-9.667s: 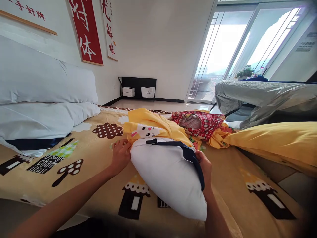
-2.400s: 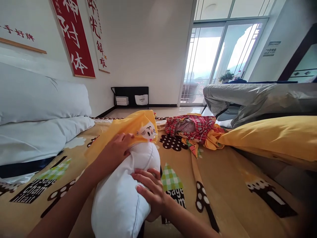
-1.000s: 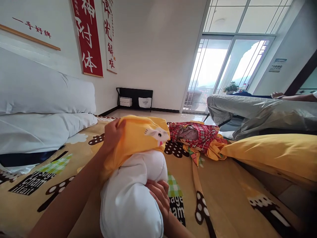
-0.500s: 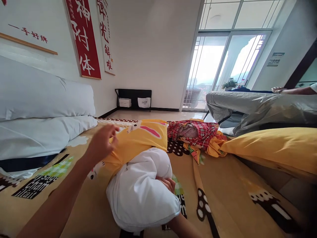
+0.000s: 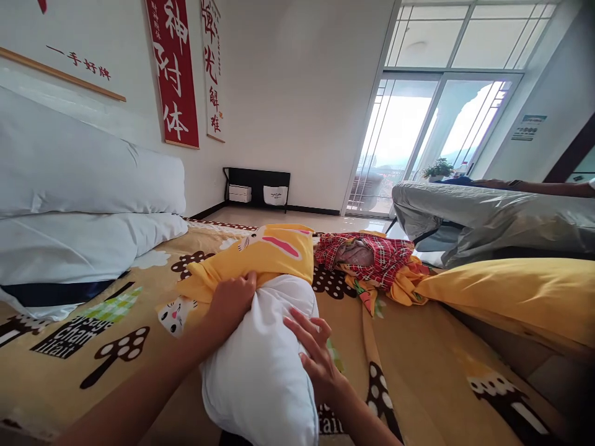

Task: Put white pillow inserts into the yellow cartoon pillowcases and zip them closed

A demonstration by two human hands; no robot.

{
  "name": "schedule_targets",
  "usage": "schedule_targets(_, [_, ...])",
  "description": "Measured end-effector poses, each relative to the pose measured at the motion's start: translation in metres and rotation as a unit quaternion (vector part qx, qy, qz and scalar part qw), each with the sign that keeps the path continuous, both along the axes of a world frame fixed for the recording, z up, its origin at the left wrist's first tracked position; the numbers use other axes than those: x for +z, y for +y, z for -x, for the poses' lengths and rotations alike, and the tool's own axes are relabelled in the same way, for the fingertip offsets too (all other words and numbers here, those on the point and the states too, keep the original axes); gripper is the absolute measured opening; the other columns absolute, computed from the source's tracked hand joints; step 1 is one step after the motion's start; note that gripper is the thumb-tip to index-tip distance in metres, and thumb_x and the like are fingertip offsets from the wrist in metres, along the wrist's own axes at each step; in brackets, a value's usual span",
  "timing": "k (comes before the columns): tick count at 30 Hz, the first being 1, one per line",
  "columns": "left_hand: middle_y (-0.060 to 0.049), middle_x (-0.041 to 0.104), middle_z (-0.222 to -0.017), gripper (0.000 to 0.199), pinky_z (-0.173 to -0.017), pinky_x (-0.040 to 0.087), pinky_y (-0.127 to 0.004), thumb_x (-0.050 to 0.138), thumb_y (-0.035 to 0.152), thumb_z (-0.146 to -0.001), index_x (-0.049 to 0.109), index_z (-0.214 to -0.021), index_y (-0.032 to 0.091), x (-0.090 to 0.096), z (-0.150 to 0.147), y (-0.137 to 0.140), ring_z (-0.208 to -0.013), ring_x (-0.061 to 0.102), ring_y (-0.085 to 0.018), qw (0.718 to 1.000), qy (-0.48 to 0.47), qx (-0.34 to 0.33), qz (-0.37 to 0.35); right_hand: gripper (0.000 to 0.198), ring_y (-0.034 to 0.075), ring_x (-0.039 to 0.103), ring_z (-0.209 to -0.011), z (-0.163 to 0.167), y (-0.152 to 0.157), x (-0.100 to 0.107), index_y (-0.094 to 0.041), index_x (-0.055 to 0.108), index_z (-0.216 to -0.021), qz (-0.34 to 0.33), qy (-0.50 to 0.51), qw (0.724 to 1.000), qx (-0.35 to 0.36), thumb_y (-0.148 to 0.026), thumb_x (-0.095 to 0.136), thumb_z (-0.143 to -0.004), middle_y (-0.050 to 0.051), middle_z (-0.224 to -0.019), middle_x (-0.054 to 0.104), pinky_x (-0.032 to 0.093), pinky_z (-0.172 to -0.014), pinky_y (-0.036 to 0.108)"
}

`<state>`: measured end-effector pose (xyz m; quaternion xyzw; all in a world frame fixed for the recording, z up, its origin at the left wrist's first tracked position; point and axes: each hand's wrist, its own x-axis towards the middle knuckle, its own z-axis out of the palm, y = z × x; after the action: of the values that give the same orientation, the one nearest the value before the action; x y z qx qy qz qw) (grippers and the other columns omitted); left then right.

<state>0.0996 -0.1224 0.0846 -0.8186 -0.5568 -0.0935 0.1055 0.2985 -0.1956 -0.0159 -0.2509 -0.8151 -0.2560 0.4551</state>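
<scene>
A white pillow lies lengthwise before me, its far end inside a yellow pillowcase with a rabbit print and pink ears. The near part of the pillow is bare. My left hand is closed on the pillowcase's edge where it meets the pillow, the fingertips hidden in the cloth. On the pillow's right side rests my right hand, fingers spread and pressing the white fabric. A corner of the case with a rabbit face hangs loose left of my left wrist.
Beneath is a tan patterned bedsheet. Two stacked white pillows stand left. A red plaid cloth lies ahead, beside a yellow cushion on the right. Another person's arm rests on a plastic-covered surface at back right.
My left hand has come down and right onto the pillowcase's edge. My right hand has moved from under the pillow's right side onto it. The white pillow now lies straighter.
</scene>
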Motion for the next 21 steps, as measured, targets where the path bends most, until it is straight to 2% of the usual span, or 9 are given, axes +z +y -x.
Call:
schedule_targets(2, [-0.014, 0.065, -0.075, 0.026, -0.06, 0.043, -0.031, 0.037, 0.012, -0.085, 0.058, -0.1, 0.013, -0.002, 0.003, 0.007, -0.071, 0.065, -0.025, 1.0, -0.026, -0.009, 0.01, 0.06, 0.027, 0.054, -0.122, 0.009, 0.007, 0.015, -0.031, 0.019, -0.146, -0.017, 0.016, 0.999, 0.037, -0.052, 0.035, -0.092, 0.01, -0.128, 0.058, 0.033, -0.097, 0.045])
schedule_targets(4, [-0.01, 0.064, -0.07, 0.019, -0.056, 0.037, -0.028, 0.042, 0.017, -0.083, 0.058, -0.091, 0.016, -0.002, 0.008, 0.013, -0.065, 0.061, -0.023, 0.999, -0.044, -0.024, 0.016, 0.047, 0.024, 0.063, -0.098, 0.019, 0.016, 0.021, -0.024, 0.037, -0.134, -0.029, 0.047, 0.998, 0.041, -0.045, 0.035, -0.092, 0.009, -0.104, 0.065, 0.039, -0.086, 0.042])
schedule_targets(6, [-0.002, 0.056, -0.06, 0.007, -0.053, 0.03, -0.026, 0.047, 0.021, -0.076, 0.052, -0.072, 0.018, 0.0, 0.014, 0.016, -0.058, 0.053, -0.017, 0.993, -0.106, -0.045, 0.03, 0.036, 0.021, 0.059, -0.073, 0.027, 0.024, 0.023, -0.018, 0.055, -0.11, -0.021, 0.07, 0.997, 0.011, -0.043, 0.035, -0.092, 0.006, -0.078, 0.061, 0.04, -0.07, 0.036])
schedule_targets(8, [0.003, 0.041, -0.052, 0.019, -0.052, 0.026, -0.025, 0.051, 0.024, -0.069, 0.038, -0.058, 0.018, 0.001, 0.019, 0.017, -0.053, 0.041, -0.012, 0.972, -0.215, -0.075, 0.056, 0.037, 0.018, 0.051, -0.062, 0.031, 0.031, 0.023, -0.017, 0.06, -0.086, 0.025, 0.069, 0.996, -0.047, -0.044, 0.036, -0.093, 0.004, -0.065, 0.055, 0.036, -0.061, 0.032])
schedule_targets(10, [0.005, 0.029, -0.052, 0.03, -0.052, 0.023, -0.024, 0.052, 0.031, -0.066, 0.027, -0.055, 0.018, 0.003, 0.023, 0.016, -0.053, 0.031, -0.01, 0.935, -0.332, -0.099, 0.083, 0.041, 0.017, 0.05, -0.061, 0.033, 0.035, 0.026, -0.018, 0.06, -0.074, 0.079, 0.042, 0.991, -0.103, -0.043, 0.036, -0.094, 0.004, -0.062, 0.055, 0.034, -0.061, 0.031])
schedule_targets(13, [0.005, 0.023, -0.054, 0.037, -0.05, 0.021, -0.024, 0.052, 0.04, -0.066, 0.024, -0.055, 0.019, 0.004, 0.022, 0.014, -0.054, 0.025, -0.009, 0.899, -0.422, -0.091, 0.08, 0.04, 0.016, 0.055, -0.062, 0.035, 0.035, 0.038, -0.018, 0.061, -0.072, 0.179, -0.022, 0.969, -0.168, -0.043, 0.04, -0.094, 0.004, -0.065, 0.062, 0.034, -0.061, 0.029])
schedule_targets(17, [0.005, 0.024, -0.051, 0.037, -0.05, 0.021, -0.024, 0.053, 0.039, -0.065, 0.025, -0.053, 0.019, 0.008, 0.016, 0.009, -0.052, 0.025, -0.009, 0.904, -0.423, -0.055, -0.001, 0.03, 0.017, 0.063, -0.064, 0.044, 0.033, 0.063, -0.02, 0.067, -0.08, 0.309, -0.111, 0.916, -0.232, -0.042, 0.049, -0.09, 0.003, -0.076, 0.071, 0.035, -0.06, 0.027])
schedule_targets(19, [0.004, 0.026, -0.049, 0.034, -0.051, 0.022, -0.025, 0.052, 0.036, -0.066, 0.026, -0.053, 0.019, 0.01, 0.013, 0.004, -0.05, 0.026, -0.01, 0.915, -0.397, -0.049, -0.044, 0.029, 0.019, 0.065, -0.067, 0.051, 0.037, 0.075, -0.019, 0.07, -0.081, 0.327, -0.146, 0.897, -0.26, -0.037, 0.049, -0.089, 0.005, -0.077, 0.072, 0.038, -0.06, 0.028])
schedule_targets(21, [0.004, 0.03, -0.048, 0.029, -0.052, 0.023, -0.025, 0.05, 0.032, -0.067, 0.028, -0.053, 0.019, 0.013, 0.01, -0.004, -0.049, 0.03, -0.01, 0.935, -0.345, -0.05, -0.069, 0.026, 0.022, 0.067, -0.07, 0.059, 0.045, 0.084, -0.018, 0.072, -0.083, 0.333, -0.164, 0.89, -0.266, -0.034, 0.052, -0.085, 0.006, -0.079, 0.073, 0.041, -0.06, 0.029])
